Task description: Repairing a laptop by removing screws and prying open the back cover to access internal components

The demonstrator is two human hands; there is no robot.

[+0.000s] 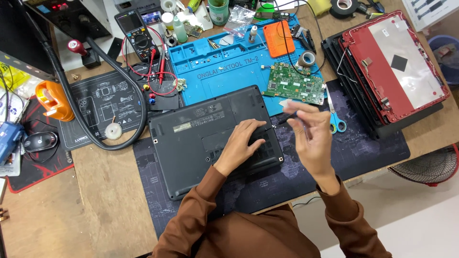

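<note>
A black laptop (201,134) lies upside down on a dark desk mat (373,148). My left hand (241,143) rests flat on its bottom panel near the right edge, fingers spread, holding nothing. My right hand (308,136) is raised just right of the laptop, fingers pinched on a thin dark screwdriver (287,118) whose tip points toward the laptop's top right corner. A green circuit board (294,83) lies just beyond, on the blue work mat (224,79).
A stack of laptop shells topped by a red lid (397,62) stands at right. Blue-handled scissors (337,122) lie by my right hand. A multimeter (136,36), black hose (95,114), orange tape dispenser (50,100) and mouse (40,141) sit at left. A fan (428,165) stands lower right.
</note>
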